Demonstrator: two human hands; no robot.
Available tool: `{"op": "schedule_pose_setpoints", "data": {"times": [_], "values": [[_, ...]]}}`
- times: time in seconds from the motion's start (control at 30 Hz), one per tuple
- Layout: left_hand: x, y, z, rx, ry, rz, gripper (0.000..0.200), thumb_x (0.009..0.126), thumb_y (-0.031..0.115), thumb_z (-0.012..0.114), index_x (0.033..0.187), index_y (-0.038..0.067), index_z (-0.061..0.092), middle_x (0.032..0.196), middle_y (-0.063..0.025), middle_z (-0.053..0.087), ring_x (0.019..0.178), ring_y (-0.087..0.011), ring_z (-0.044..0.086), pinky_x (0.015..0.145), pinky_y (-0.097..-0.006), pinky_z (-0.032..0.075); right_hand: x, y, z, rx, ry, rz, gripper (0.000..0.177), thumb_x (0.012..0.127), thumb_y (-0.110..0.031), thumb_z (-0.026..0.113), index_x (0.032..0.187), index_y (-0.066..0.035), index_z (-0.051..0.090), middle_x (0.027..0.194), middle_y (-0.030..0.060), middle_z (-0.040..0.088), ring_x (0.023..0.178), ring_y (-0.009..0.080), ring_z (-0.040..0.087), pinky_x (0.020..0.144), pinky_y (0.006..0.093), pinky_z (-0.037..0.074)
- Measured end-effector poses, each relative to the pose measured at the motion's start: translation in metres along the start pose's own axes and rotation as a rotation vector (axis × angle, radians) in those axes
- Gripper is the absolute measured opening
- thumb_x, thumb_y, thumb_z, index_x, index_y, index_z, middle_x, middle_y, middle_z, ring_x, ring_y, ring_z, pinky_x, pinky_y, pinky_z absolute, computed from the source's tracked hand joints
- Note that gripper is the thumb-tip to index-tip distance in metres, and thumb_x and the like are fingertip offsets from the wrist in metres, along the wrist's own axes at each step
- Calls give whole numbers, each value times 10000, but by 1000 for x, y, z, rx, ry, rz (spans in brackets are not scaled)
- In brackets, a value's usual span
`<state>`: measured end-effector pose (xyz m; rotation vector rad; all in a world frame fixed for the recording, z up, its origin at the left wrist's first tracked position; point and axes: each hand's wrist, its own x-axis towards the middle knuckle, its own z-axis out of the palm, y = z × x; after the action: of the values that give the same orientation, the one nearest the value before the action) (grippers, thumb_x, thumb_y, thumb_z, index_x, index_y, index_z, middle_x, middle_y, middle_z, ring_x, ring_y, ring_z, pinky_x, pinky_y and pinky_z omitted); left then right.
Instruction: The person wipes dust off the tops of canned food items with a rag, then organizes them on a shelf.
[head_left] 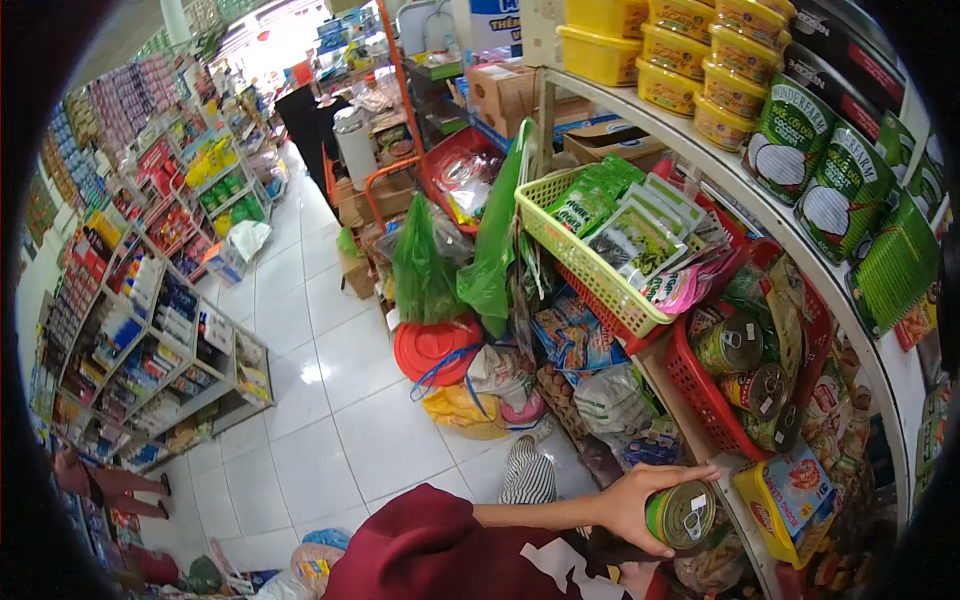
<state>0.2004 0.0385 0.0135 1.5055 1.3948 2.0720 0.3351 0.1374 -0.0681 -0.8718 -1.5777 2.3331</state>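
Note:
My left hand (640, 508) reaches to the right, closed around a tin can (691, 517) with a green label and a ring-pull lid facing up. Its thumb lies along the near side, the fingers along the far side. The can is beside the edge of a low shelf, close to a yellow box (790, 505) with a blue and red lid picture. Above it stands a red basket (700, 385) holding several similar cans (728, 345). A small patch of skin shows at the bottom edge under the can; whether it is my right hand I cannot make out.
A yellow-green basket (535, 205) of sachets sits over the red one. The upper shelf (650, 125) carries yellow tubs (670, 88) and green coconut cream packs (790, 137). Green bags (430, 265) and a red lid (430, 350) crowd the tiled floor (375, 440). A person's legs (120, 480) show at left.

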Motion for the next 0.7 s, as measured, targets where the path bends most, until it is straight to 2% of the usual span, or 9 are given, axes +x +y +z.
{"op": "schedule_pose_setpoints", "data": {"times": [0.33,0.5,0.6,0.67,0.7], "values": [[-7,23,0,-48,117,-48,984,497,351,794,1282,-39,348,1225,-167,487,1089,-245,516,926,-324,390,10,-5,-2,165,-182,81,541,728,-27,571,1234,-11,380,1190,100,449,1104,213,424,944,345,342],[-3,29,-11,7,48,-79,937,498,359,780,1253,-36,391,1217,-156,496,1073,-241,527,917,-318,397,-1,3,-8,253,-215,137,505,752,-15,550,1230,-13,386,1186,99,451,1099,213,427,940,346,346],[-5,30,-15,113,-10,-124,909,503,356,770,1242,-29,407,1197,-146,511,1064,-244,530,908,-317,403,-5,-12,-19,163,-97,-37,483,767,-7,537,1227,-14,390,1184,99,453,1096,214,428,938,346,348],[-9,28,-12,160,-32,-188,889,504,345,766,1234,-25,419,1171,-140,525,1043,-254,538,889,-323,414,-12,-40,-15,-104,142,-282,484,753,7,533,1216,-11,395,1188,104,445,1091,221,428,933,346,348],[-12,24,-9,195,-31,-159,883,502,339,765,1231,-24,423,1158,-140,529,1026,-262,541,878,-333,418,-17,-59,-9,-268,294,-390,491,735,19,534,1207,-7,399,1193,109,437,1087,228,427,929,345,347]]}}
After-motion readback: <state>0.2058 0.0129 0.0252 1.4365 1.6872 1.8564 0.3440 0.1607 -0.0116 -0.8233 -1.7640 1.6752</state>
